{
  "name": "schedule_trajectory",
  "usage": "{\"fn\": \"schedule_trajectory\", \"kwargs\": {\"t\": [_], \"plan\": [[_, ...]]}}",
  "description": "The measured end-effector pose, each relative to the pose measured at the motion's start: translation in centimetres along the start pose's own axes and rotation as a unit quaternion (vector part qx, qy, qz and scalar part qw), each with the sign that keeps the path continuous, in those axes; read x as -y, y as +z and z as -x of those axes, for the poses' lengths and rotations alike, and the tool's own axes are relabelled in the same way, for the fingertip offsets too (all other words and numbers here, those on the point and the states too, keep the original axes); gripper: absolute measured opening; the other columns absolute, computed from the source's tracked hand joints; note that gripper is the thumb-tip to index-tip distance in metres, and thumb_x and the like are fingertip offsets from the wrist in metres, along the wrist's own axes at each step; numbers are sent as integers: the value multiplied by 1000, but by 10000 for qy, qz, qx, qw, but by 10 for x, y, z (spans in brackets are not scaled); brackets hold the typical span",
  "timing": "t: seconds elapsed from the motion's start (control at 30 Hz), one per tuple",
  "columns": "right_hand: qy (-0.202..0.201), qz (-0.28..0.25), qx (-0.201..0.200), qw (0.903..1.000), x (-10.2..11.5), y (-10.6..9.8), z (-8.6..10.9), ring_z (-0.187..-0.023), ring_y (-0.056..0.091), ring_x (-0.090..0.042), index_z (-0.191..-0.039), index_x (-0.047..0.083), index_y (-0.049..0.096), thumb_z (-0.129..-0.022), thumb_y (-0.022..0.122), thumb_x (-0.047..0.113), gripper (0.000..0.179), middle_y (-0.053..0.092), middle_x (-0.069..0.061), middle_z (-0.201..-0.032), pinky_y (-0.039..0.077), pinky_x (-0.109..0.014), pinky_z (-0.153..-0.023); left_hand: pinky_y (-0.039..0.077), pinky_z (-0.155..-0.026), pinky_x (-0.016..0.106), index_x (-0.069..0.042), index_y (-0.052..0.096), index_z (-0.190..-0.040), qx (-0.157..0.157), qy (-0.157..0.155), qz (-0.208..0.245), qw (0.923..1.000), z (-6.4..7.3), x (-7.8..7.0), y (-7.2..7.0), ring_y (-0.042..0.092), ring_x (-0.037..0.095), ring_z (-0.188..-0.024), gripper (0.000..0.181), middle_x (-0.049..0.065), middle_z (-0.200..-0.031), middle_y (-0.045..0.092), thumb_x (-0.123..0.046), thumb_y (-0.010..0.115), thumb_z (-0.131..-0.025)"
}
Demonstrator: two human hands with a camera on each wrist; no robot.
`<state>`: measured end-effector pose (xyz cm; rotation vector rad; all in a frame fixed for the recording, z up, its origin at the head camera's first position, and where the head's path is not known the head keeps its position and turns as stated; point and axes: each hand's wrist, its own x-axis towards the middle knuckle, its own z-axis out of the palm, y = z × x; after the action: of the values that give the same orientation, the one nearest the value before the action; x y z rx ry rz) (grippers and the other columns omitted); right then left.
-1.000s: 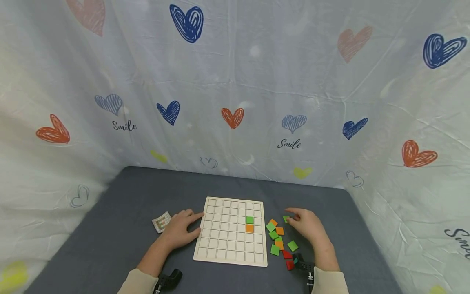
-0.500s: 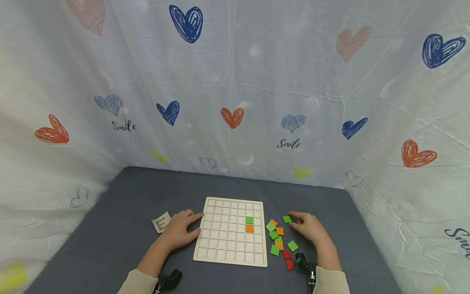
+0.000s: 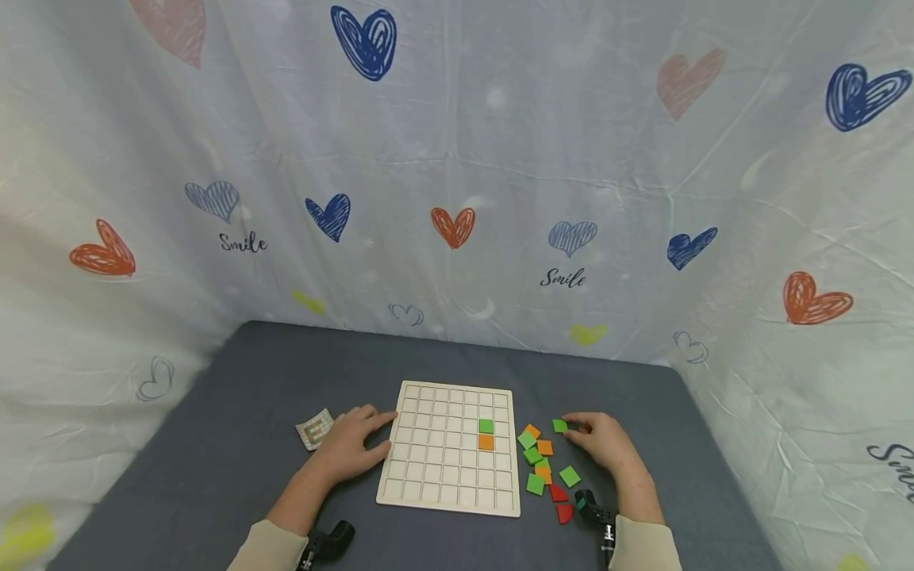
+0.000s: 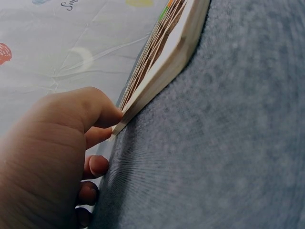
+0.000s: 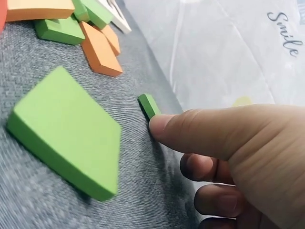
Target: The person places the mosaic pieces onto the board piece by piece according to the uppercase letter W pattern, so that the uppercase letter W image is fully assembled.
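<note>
Card left of board, tiles right, curtain behind table.

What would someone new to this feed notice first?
Probably the curtain printed with colourful hearts, filling the upper part of the head view. Next, the pale gridded board near the middle of the dark table, with a green tile and an orange tile in it. Right of it, bright scattered pieces lie beside the right hand, which touches a loose green tile.
</note>
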<state>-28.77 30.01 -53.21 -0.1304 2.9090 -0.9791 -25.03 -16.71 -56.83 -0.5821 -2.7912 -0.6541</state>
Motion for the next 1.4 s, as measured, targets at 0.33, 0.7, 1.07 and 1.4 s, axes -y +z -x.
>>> {"fn": "schedule_trajectory", "kwargs": {"t": [0.33, 0.7, 1.07, 1.4], "plan": [[-108, -191, -220, 9995, 9, -14, 4, -55, 42, -16, -122, 4, 74, -94, 76, 18, 32, 49, -1, -67, 35, -32, -54, 33, -72, 37, -18, 67, -139, 121, -45, -1, 9999, -1, 1, -1, 38, 9, -75, 47, -9, -91, 49, -34, 70, -95], [-391, -139, -335, 9986, 33, -33, 12, -60, 44, -18, -124, 5, 73, -97, 73, 22, 32, 50, -1, -75, 37, -33, -55, 34, -71, 37, -17, 68, -139, 82, -48, -68, 9999, -1, 0, -1, 39, 9, -74, 47, -8, -91, 50, -33, 70, -95], [-617, -176, -169, 9978, 72, -35, 25, -62, 44, -17, -123, 9, 74, -95, 75, 20, 30, 49, -1, -75, 37, -32, -57, 35, -72, 38, -17, 68, -138, -21, 40, -80, 10000, 0, 0, -1, 40, 10, -76, 47, -7, -92, 51, -31, 72, -93], [-1113, -335, 274, 9928, 98, -21, 30, -60, 46, -14, -119, 13, 76, -94, 76, 20, 25, 51, 2, -73, 40, -30, -59, 35, -73, 37, -18, 68, -138, 24, 17, -106, 9999, 0, 0, -1, 40, 10, -76, 47, -7, -93, 52, -31, 72, -93]]}}
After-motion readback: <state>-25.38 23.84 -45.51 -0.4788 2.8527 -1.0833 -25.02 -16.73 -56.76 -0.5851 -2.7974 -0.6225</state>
